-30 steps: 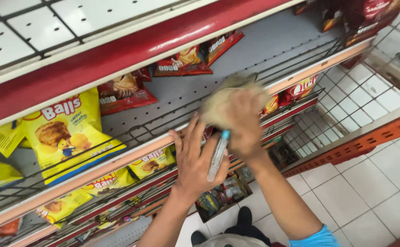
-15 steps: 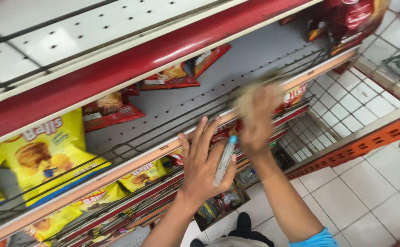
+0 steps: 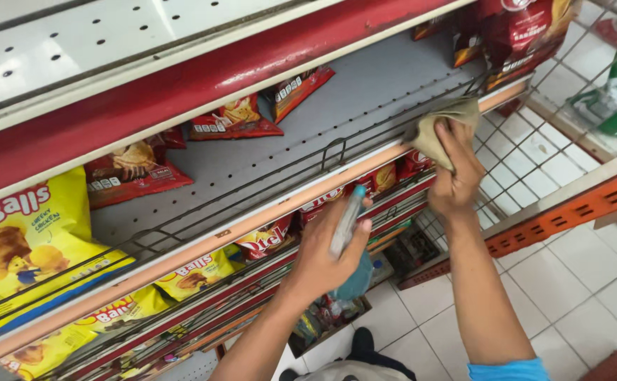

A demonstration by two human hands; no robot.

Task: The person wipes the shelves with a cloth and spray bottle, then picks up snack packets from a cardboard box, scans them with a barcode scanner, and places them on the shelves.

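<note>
My right hand (image 3: 456,176) presses a crumpled beige cloth (image 3: 439,127) against the front rail of a grey store shelf (image 3: 365,99), near its right end. My left hand (image 3: 326,257) is below the shelf's orange-pink front edge (image 3: 202,250), its fingers closed around a blue spray bottle (image 3: 347,243) whose body hangs under the palm. Red snack bags (image 3: 234,120) lie at the back of the shelf.
Yellow snack bags (image 3: 29,243) fill the shelf's left part, with more bags on the lower shelves (image 3: 195,271). A red shelf edge (image 3: 202,77) runs above. Dark red bags (image 3: 520,35) sit at the upper right, beside a wire rack (image 3: 534,155) and an orange beam (image 3: 569,208). White tiled floor (image 3: 590,303) lies below.
My right hand has slid the cloth rightward along the shelf's front rail. My left hand with the bottle stays below the edge. The view has shifted so the shelf appears further left.
</note>
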